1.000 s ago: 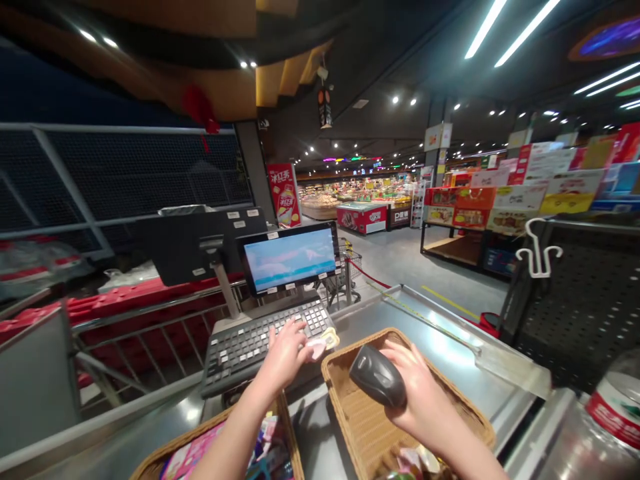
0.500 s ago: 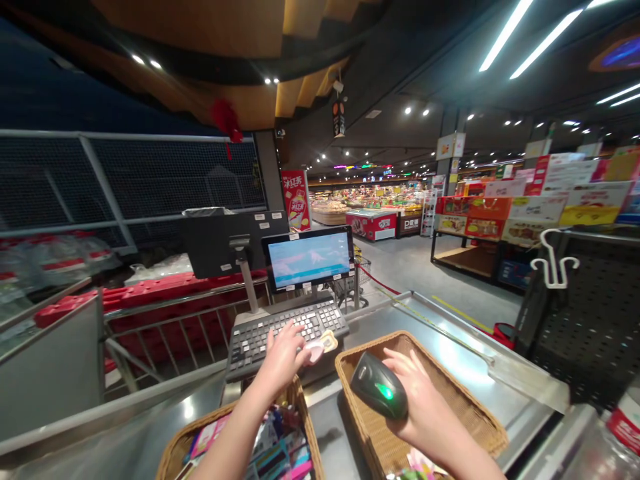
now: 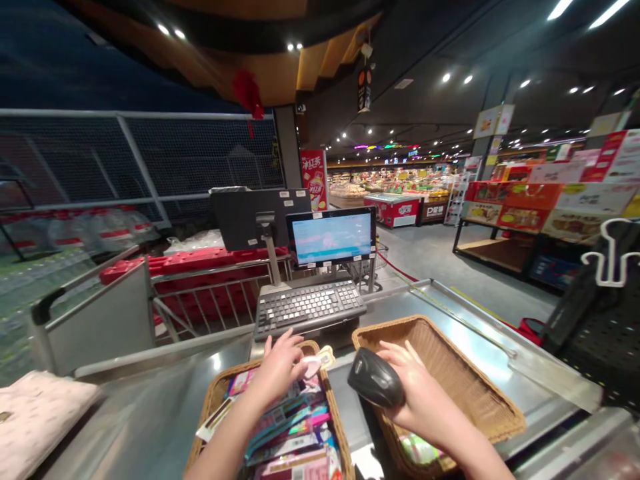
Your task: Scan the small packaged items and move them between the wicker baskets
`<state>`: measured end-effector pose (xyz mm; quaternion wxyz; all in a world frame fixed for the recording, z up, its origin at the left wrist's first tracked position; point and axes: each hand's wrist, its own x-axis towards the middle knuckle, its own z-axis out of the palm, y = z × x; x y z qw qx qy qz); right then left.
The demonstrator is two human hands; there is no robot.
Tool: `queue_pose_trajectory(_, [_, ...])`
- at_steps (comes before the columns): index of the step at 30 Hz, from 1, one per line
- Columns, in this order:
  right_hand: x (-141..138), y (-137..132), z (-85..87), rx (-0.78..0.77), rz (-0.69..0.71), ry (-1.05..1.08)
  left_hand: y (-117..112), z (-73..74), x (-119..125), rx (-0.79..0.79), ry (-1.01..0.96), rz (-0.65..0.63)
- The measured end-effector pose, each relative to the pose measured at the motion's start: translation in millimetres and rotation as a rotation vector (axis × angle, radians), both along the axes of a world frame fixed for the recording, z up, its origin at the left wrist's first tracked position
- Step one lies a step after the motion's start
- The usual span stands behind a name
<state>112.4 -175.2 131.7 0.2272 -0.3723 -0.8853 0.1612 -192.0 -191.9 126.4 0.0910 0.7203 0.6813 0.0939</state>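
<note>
My right hand (image 3: pixel 417 393) grips a black handheld barcode scanner (image 3: pixel 375 378) over the left edge of a wicker basket (image 3: pixel 475 393) on the steel checkout counter. My left hand (image 3: pixel 277 370) pinches a small pink and yellow packet (image 3: pixel 316 362) above a second wicker basket (image 3: pixel 213 407) filled with several colourful packets. A keyboard (image 3: pixel 309 306) and a lit register screen (image 3: pixel 331 237) stand just beyond both hands.
A customer display (image 3: pixel 257 217) faces away behind the screen. Metal railings and red crates (image 3: pixel 200 260) lie at left, a pale cushion (image 3: pixel 37 417) at the near left. A dark perforated rack with white hooks (image 3: pixel 607 263) stands right. Shop aisles stretch ahead.
My left hand drew back from the keyboard with the packet to above the left basket. The scanner's green light went out. The view swung left and down.
</note>
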Motion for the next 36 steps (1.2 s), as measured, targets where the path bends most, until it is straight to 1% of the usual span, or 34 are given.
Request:
queue_pose_trajectory(4, [-12.4,-2.9,-5.1,-0.018,0.041,-0.008,-36.5,-18.7,-11.6,-0.073,-0.014,-0.037])
queue_pose_trajectory(7, [-22.4,-6.3,-6.9,-0.044,0.08,-0.025,-61.4,-32.3,-15.5,-0.113,-0.016,-0.033])
queue_pose_trajectory(11, [-35.0,-12.0,-7.3,-0.085,0.132,-0.034,-84.0,-44.9,-13.3,-0.135,-0.003,-0.019])
queue_pose_trajectory(13, [-38.8,-14.4,-8.1,-0.095,0.159,-0.033,-90.1,-46.8,-10.5,-0.122,0.033,-0.013])
queue_pose_trajectory(15, [-38.9,-15.7,-10.4,-0.098,0.17,-0.034,-93.2,-45.1,-7.5,-0.095,0.082,0.003])
queue_pose_trajectory(19, [-24.4,-12.3,-18.7,-0.102,0.142,-0.043,-89.8,-34.4,-1.0,0.056,0.116,0.049])
queue_pose_trajectory(21, [-10.0,-7.7,-22.2,-0.097,0.117,-0.031,-81.8,-29.0,4.7,0.094,0.084,0.035])
queue_pose_trajectory(24, [17.9,1.1,-23.3,-0.069,0.056,-0.005,-60.3,-24.8,22.7,0.088,0.023,-0.043])
queue_pose_trajectory(26, [39.2,7.4,-22.0,-0.044,-0.01,-0.005,-40.2,-25.2,43.2,0.076,-0.004,-0.119])
queue_pose_trajectory(28, [61.4,13.7,-20.7,-0.022,-0.084,-0.01,-16.3,-29.2,70.2,0.061,-0.019,-0.213])
queue_pose_trajectory(30, [83.6,19.7,-20.6,-0.005,-0.15,-0.005,10.6,-38.0,102.0,0.048,-0.026,-0.316])
queue_pose_trajectory(32, [104.4,25.2,-21.6,0.002,-0.196,-0.002,39.3,-52.5,136.8,0.035,-0.032,-0.407])
queue_pose_trajectory(34, [122.4,30.0,-22.8,-0.004,-0.233,-0.007,67.6,-71.7,172.9,-0.003,-0.036,-0.489])
queue_pose_trajectory(36, [137.3,34.3,-23.7,-0.026,-0.259,-0.013,93.2,-93.3,208.1,-0.082,-0.022,-0.552])
